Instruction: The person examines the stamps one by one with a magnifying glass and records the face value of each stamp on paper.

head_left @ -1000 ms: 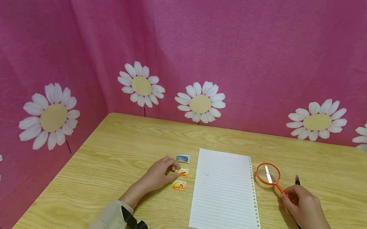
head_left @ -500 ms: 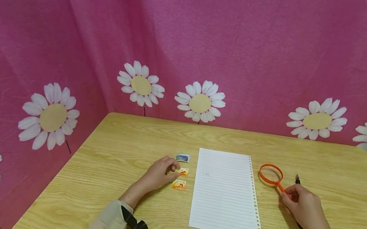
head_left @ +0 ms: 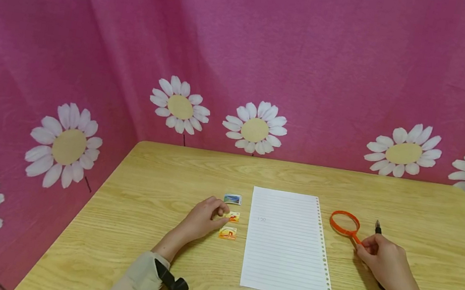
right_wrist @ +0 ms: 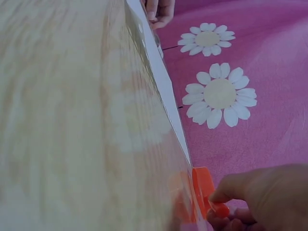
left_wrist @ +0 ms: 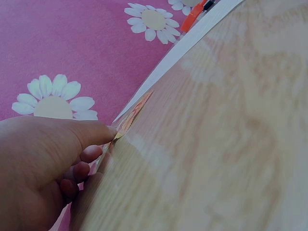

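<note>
Since a second ago, the orange magnifying glass (head_left: 355,237) has shifted slightly rightward and the glare has left its lens. From the head view, the right hand (head_left: 388,261) pinches its handle and hides part of the fountain pen (head_left: 378,227), which a low swing could knock. Lined paper (head_left: 284,253) lies between the hands; a blue stamp (head_left: 232,199) and yellow stamp (head_left: 227,233) flank the middle stamp (head_left: 234,217).

Left wrist: the left hand's (left_wrist: 43,163) thumb and finger narrowly hold that middle stamp's end; a jerk could crease it.

Right wrist: a slack pinch might drop the lens.
</note>
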Demonstrator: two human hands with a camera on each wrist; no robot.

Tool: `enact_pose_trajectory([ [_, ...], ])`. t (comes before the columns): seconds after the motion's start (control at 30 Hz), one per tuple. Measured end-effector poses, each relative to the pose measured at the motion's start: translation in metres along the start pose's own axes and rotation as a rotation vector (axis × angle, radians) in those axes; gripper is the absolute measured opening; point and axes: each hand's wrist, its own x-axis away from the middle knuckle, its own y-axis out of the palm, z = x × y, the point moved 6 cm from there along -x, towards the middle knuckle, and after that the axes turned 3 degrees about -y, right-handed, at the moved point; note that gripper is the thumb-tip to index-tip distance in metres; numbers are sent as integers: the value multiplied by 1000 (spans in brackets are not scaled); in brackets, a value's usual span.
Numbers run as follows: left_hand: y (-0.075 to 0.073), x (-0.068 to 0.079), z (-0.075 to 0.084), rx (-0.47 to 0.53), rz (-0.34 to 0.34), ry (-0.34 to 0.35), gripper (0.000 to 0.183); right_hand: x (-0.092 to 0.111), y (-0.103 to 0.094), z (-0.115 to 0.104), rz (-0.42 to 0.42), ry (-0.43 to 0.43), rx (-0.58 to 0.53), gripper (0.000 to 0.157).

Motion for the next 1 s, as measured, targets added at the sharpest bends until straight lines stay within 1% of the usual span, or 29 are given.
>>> enact_pose_trajectory([
  [0.2, 1, 0, 0, -7, -1, 10, 12, -1, -1, -2, -56, 32, 31, 21],
  [0.37, 1, -1, 0, -7, -1, 19, 12, 0, 3, -3, -150, 55, 40, 25],
  [0.5, 0, -1, 0, -11, 0, 18, 12, 0, 6, -5, -196, 50, 54, 27],
  [0.7, 1, 0, 0, -10, -7, 20, 11, 2, 9, -6, -234, 40, 81, 29],
  [0.87, 0, 0, 1, -10, -7, 19, 12, 3, 13, -6, -238, 20, 108, 30],
  [1.0, -1, 0, 2, -4, 6, 27, 11, 2, 15, -5, -237, 9, 113, 32],
])
